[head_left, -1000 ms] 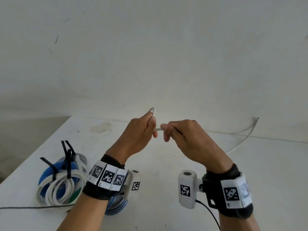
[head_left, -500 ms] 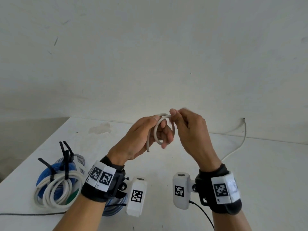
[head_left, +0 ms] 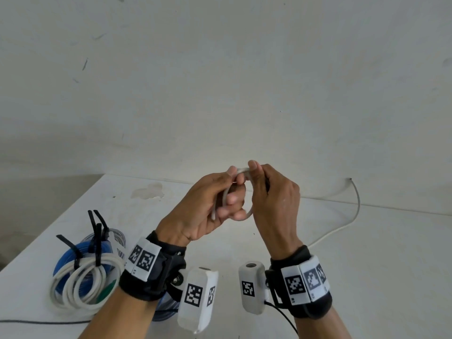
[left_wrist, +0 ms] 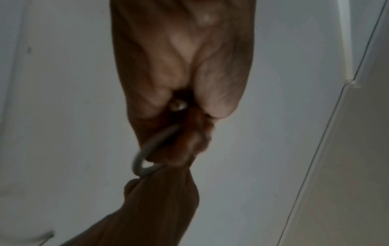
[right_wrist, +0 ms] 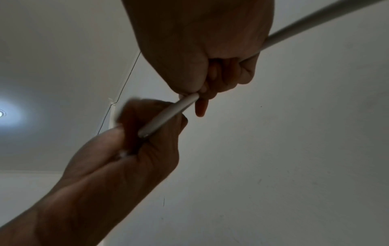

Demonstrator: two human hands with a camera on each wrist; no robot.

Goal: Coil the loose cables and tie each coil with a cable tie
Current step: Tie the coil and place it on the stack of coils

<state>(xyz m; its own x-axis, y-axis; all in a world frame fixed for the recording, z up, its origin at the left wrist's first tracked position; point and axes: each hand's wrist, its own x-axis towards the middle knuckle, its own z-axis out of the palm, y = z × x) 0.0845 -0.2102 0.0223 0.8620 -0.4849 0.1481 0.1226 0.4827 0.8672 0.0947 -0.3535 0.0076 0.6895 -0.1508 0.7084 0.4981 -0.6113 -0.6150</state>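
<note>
Both hands are raised above the white table (head_left: 367,241), working a loose white cable (head_left: 352,216). My left hand (head_left: 208,211) grips a small first loop of the cable (left_wrist: 145,149), its cut end poking out below the fingers. My right hand (head_left: 271,199) pinches the cable at the top of that loop (right_wrist: 179,109), right against the left thumb. The rest of the cable runs from under the right hand across the table to the back wall. At the left lie tied coils: a white coil (head_left: 80,282) over a blue coil (head_left: 73,255), bound with black cable ties (head_left: 96,236).
A thin black wire (head_left: 44,321) crosses the table's near left edge. Another black wire (head_left: 281,314) hangs from the right wrist camera. A pale stain (head_left: 146,192) marks the tabletop near the back. A bare wall stands close behind the table.
The straight cable end held between both hands has been bent round into a small loop in the left hand. The right hand has moved up against the left, drawing in the trailing cable.
</note>
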